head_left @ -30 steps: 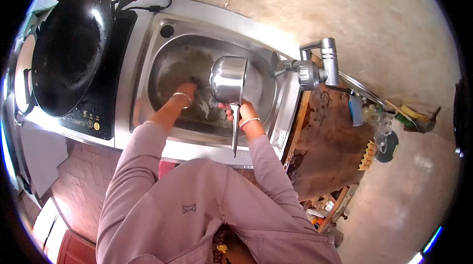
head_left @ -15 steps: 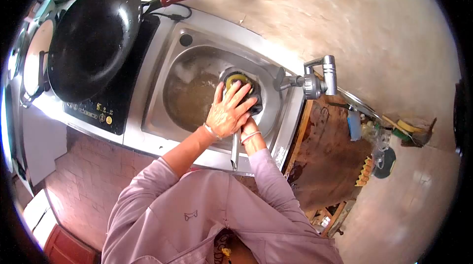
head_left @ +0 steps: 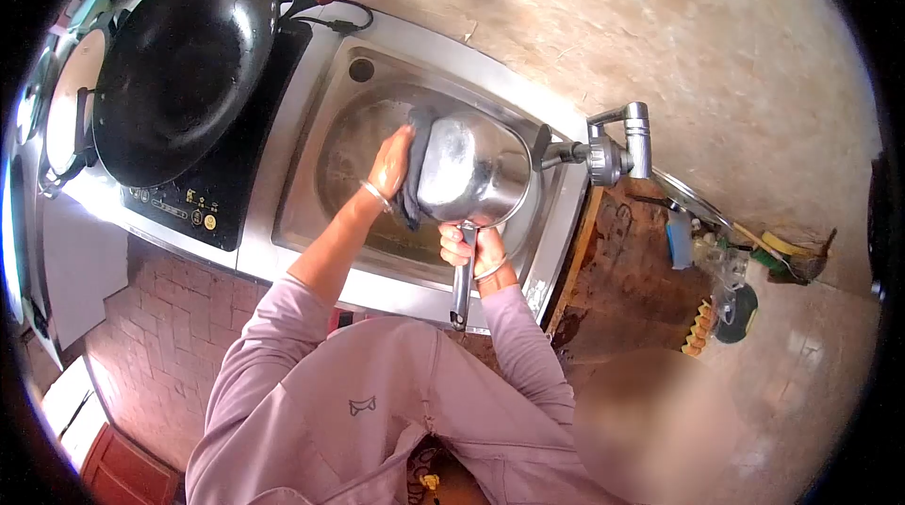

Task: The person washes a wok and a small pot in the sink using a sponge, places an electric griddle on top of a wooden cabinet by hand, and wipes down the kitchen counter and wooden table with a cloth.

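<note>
A shiny steel pot (head_left: 476, 165) is tipped on its side over the sink (head_left: 316, 213), its outer wall and base showing. My right hand (head_left: 481, 246) is wrapped round the pot near the root of its long handle. On the pot's left side, my left hand (head_left: 391, 164) presses a dark grey cloth (head_left: 412, 198) against it. The fingers of my left hand are together on the cloth. Shallow water lies in the basin below.
A black wok (head_left: 184, 71) with a red-brown handle rests over the cooktop (head_left: 203, 203) at the left. The faucet (head_left: 608, 156) reaches over the sink's right edge. A brown board (head_left: 632, 279) and a blue sponge (head_left: 679, 239) are to the right.
The pot has turned so that its outside shows, where before its inside was being touched. My left hand has shifted left to the pot's outer side with the dark cloth.
</note>
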A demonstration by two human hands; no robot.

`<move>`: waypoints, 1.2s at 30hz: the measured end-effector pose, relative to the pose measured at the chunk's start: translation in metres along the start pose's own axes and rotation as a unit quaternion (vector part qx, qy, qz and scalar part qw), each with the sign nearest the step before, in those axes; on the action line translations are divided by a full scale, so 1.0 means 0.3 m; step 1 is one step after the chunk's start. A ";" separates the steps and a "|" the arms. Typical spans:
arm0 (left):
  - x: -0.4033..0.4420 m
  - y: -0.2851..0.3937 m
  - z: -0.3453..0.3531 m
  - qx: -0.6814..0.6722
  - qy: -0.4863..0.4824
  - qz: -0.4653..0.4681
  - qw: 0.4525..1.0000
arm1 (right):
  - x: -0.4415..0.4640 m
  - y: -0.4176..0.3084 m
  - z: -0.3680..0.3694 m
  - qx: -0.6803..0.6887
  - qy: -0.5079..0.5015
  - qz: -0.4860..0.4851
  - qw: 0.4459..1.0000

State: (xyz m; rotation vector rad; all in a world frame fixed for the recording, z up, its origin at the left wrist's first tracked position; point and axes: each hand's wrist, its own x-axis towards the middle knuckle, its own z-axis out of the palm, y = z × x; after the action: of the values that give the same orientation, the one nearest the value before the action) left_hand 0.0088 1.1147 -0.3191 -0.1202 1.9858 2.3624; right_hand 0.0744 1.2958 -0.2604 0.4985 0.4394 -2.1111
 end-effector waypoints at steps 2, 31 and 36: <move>-0.073 -0.072 0.033 -0.061 0.062 -0.002 0.996 | 0.025 0.007 -0.036 0.014 -0.024 -0.003 1.000; -0.196 0.163 0.181 0.485 -0.086 0.273 0.827 | 0.137 0.021 -0.024 0.038 0.356 -0.195 0.913; -0.068 0.291 0.157 0.407 -0.059 0.292 0.863 | 0.007 0.028 -0.019 -0.132 0.180 -0.106 0.969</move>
State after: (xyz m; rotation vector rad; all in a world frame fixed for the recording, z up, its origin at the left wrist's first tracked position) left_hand 0.0199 1.1462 -0.2235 0.7307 3.0437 1.4179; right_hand 0.0816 1.2926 -0.2673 0.7055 1.0072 -2.1220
